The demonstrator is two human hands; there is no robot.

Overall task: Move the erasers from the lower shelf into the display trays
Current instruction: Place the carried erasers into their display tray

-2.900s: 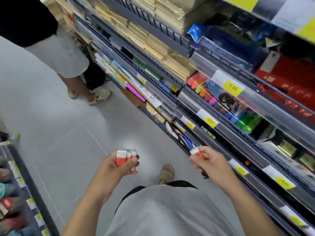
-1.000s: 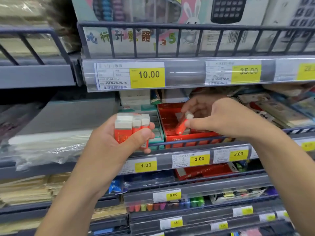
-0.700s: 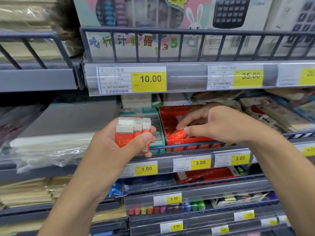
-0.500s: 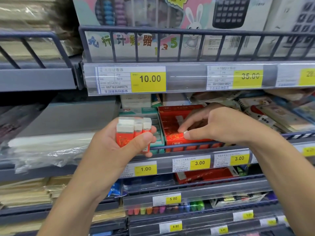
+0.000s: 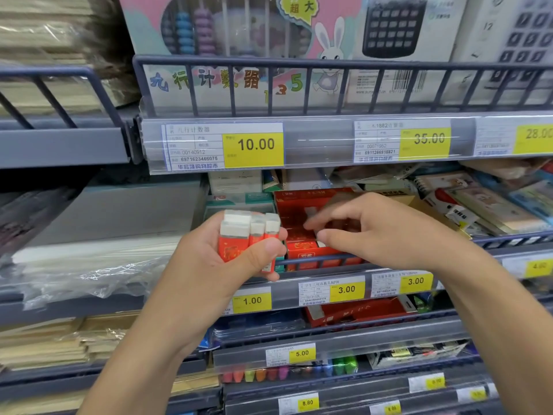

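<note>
Released into the red tray (image 5: pixel 294 205), one eraser lies flat; left hand (image 5: pixel 227 265) grips upright erasers (image 5: pixel 239 235), right hand (image 5: pixel 386 232) loose.

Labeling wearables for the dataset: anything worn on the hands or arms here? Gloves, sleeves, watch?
Nothing worn. The left hand and right hand are bare, with no gloves or rings visible. Both forearms are bare to the frame edge: no sleeves, watch or bands.

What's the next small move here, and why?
Probably the right hand comes back from the red display tray to pinch one eraser off the stack that the left hand grips. Its fingers hang loosely over the tray and appear to hold nothing, while several erasers are not yet in the tray.
</note>
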